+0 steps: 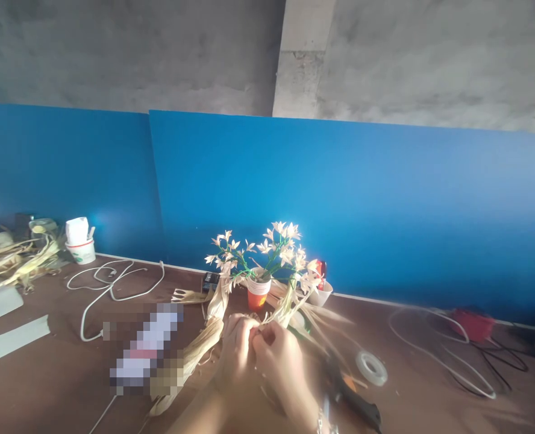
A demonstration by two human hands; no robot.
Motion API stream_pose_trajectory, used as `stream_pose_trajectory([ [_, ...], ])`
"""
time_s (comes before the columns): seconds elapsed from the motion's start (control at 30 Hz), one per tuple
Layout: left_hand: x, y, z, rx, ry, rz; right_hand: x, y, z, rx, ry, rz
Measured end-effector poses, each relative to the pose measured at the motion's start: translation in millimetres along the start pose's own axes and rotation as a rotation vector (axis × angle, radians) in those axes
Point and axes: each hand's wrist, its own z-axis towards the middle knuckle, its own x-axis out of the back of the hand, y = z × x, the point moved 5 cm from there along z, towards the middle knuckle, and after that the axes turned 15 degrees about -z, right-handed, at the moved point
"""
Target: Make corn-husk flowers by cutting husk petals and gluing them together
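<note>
My left hand (237, 346) and my right hand (280, 354) meet over the table, fingers closed and fingertips pinched together. Whatever they hold is too small or too hidden to make out. Just beyond them stands an orange-and-white paper cup (258, 293) with sprays of pale star-shaped flowers (290, 253) on green stems. Dried corn husks (202, 343) lie to the left of my left hand. More pale husk strips (290, 307) fan out behind my right hand.
A tape roll (371, 367) and a black-handled tool (360, 404) lie at right. Beyond are a red object (473, 325) and cables. At left are a blurred-out rectangular object (145, 349), a white cable (111, 289), a white tub (81, 250) and a husk pile (18, 259). A blue partition (340, 199) borders the back.
</note>
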Motion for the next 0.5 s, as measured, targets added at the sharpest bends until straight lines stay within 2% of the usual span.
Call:
stream_pose_trajectory([
  [0.17,0.0,-12.6,-1.8,0.022,0.027,0.044,-1.0,5.6,2.2,-0.035,0.021,-0.081],
  [0.3,6.7,-30.8,1.2,0.103,0.062,0.022,3.6,15.1,10.3,-0.009,0.111,-0.097],
  [0.37,10.8,-40.7,2.9,0.214,0.100,-0.010,4.6,15.8,15.2,0.072,0.124,0.045],
  [0.5,9.6,-52.0,2.3,0.432,0.118,-0.104,-8.2,10.0,19.8,0.186,-0.035,0.412],
])
